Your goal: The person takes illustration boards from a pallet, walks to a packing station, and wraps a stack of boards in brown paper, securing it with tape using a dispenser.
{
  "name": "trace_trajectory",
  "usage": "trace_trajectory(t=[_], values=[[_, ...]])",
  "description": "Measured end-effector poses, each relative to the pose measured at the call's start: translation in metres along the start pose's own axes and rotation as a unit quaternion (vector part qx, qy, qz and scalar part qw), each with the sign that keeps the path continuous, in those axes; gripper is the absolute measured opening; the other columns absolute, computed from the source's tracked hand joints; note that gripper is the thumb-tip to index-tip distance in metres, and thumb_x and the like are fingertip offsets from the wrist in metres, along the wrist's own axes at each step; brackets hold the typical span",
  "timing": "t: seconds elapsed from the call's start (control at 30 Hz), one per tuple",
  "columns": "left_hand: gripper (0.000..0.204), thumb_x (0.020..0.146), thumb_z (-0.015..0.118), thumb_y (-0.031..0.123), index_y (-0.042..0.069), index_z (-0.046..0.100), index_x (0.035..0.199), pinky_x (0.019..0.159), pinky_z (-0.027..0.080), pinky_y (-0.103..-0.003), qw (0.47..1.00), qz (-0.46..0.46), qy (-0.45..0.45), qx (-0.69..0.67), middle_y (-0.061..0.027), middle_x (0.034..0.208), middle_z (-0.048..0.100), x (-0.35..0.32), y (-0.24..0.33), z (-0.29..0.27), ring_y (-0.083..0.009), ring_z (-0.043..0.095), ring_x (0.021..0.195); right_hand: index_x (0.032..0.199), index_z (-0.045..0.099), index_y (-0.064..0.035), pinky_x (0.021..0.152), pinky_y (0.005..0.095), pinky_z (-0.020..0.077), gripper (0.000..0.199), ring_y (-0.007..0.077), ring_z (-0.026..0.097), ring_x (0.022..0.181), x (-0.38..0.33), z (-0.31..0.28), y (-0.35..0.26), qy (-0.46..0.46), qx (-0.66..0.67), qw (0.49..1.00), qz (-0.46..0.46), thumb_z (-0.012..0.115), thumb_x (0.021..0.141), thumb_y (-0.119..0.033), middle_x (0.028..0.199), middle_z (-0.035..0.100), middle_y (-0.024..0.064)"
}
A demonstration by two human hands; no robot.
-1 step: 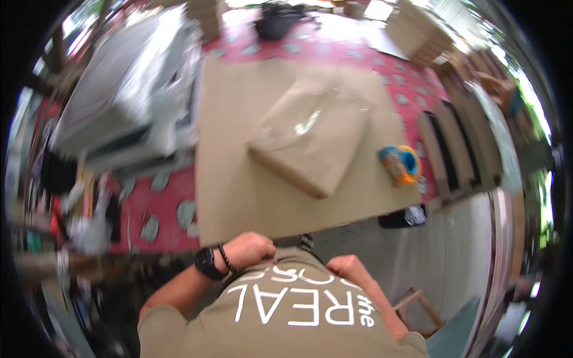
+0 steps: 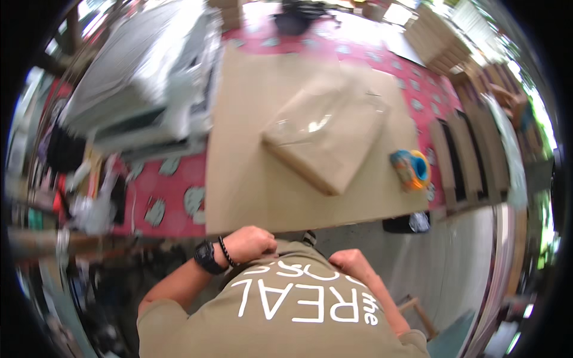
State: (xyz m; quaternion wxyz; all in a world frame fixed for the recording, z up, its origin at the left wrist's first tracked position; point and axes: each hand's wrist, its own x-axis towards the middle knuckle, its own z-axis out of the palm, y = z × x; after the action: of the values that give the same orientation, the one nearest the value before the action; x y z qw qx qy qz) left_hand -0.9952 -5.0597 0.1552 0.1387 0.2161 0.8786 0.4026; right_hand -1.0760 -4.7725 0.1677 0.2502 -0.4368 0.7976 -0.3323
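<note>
Resting closed at the shirt hem, left hand (image 2: 250, 243) and right hand (image 2: 351, 261) face a wrapped parcel (image 2: 325, 138), tape dispenser (image 2: 410, 169) beside.

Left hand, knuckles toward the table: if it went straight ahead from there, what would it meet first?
Most likely the near edge of the brown cardboard sheet on the table, just ahead of the left hand. The wrapped parcel lies farther along. Height is unclear from above, so the hand might pass under the edge.

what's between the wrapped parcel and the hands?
Head view: only bare brown sheet between the wrapped parcel and the left hand and right hand, both held at the shirt.
</note>
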Motion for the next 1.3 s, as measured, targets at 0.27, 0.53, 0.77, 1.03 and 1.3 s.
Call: trace_trajectory(t=[0.27,0.53,0.77,1.03,1.3], values=[[0.034,0.072,0.063,0.036,0.003,0.061,0.065,0.059,0.048,-0.036,0.908,-0.212,0.093,0.350,-0.0130,0.065,0.059,-0.036,0.041,-0.076,-0.0281,0.060,0.067,0.062,0.052,-0.0036,0.053,0.0371,0.0438,0.007,0.0304,0.054,0.060,0.062,-0.036,-0.014,-0.260,-0.099,0.947,-0.161,0.059,0.060,-0.006,0.060,0.053,0.0126],[0.010,0.072,0.057,0.014,0.009,0.065,0.074,0.060,0.049,-0.034,0.923,-0.054,0.192,0.330,-0.0057,0.067,0.063,0.054,0.032,-0.037,-0.0246,0.062,0.071,0.108,0.054,-0.0046,0.076,0.0337,0.0421,0.051,0.0269,0.051,0.089,0.139,-0.044,-0.125,0.002,0.052,0.929,-0.366,0.071,0.060,-0.005,0.102,0.055,0.0127],[0.007,0.067,0.056,0.009,0.007,0.063,0.064,0.058,0.049,-0.032,0.905,-0.123,0.030,0.405,-0.0054,0.066,0.061,0.051,0.033,-0.033,-0.0219,0.061,0.069,0.099,0.058,-0.0035,0.078,0.0343,0.0426,0.040,0.0258,0.053,0.090,0.108,-0.053,-0.072,0.021,0.060,0.965,-0.255,0.068,0.061,-0.001,0.096,0.057,0.0125],[0.009,0.069,0.059,0.014,0.006,0.064,0.068,0.059,0.049,-0.031,0.923,-0.068,0.053,0.375,-0.0069,0.069,0.062,0.048,0.014,-0.021,-0.0210,0.061,0.070,0.090,0.058,-0.0033,0.069,0.0325,0.0478,0.024,0.0251,0.058,0.077,0.010,-0.054,-0.003,-0.229,0.103,0.961,0.119,0.065,0.068,-0.007,0.089,0.057,0.0115],[0.022,0.072,0.070,0.021,0.003,0.065,0.084,0.059,0.046,-0.026,0.956,-0.122,0.001,-0.266,-0.0074,0.070,0.060,0.035,0.024,0.031,-0.0151,0.058,0.063,0.084,0.060,-0.0028,0.064,0.0329,0.0472,0.015,0.0291,0.057,0.071,-0.031,-0.023,0.017,0.005,-0.018,0.998,0.061,0.063,0.070,-0.007,0.077,0.058,0.0111]])
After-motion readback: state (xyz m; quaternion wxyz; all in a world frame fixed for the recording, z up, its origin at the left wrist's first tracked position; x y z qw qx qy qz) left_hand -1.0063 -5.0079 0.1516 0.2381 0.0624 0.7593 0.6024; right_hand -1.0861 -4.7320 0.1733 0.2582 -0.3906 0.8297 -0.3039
